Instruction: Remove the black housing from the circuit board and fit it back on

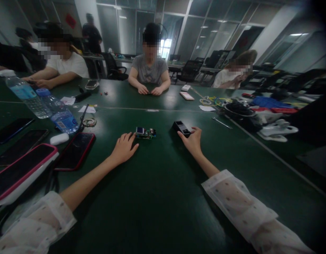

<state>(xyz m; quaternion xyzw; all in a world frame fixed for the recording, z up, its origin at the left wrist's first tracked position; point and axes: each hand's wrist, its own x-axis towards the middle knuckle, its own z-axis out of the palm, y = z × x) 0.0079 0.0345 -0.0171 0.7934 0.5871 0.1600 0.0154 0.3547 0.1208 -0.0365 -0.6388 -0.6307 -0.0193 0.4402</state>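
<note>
My left hand lies low over the green table, fingers stretched out and apart. Its fingertips reach the left end of a small green circuit board, which carries a little screen and several components. To the right, my right hand has thumb and fingers around the near end of a black rectangular device case with grey panels on its top. The case sits at an angle, at or just above the tabletop; I cannot tell which. A gap of bare table separates board and case.
At left are water bottles, a white earbud case, a red-edged phone and a larger pink-rimmed device. A wrench, cables and a white clamp-like object lie right. A co-worker sits opposite.
</note>
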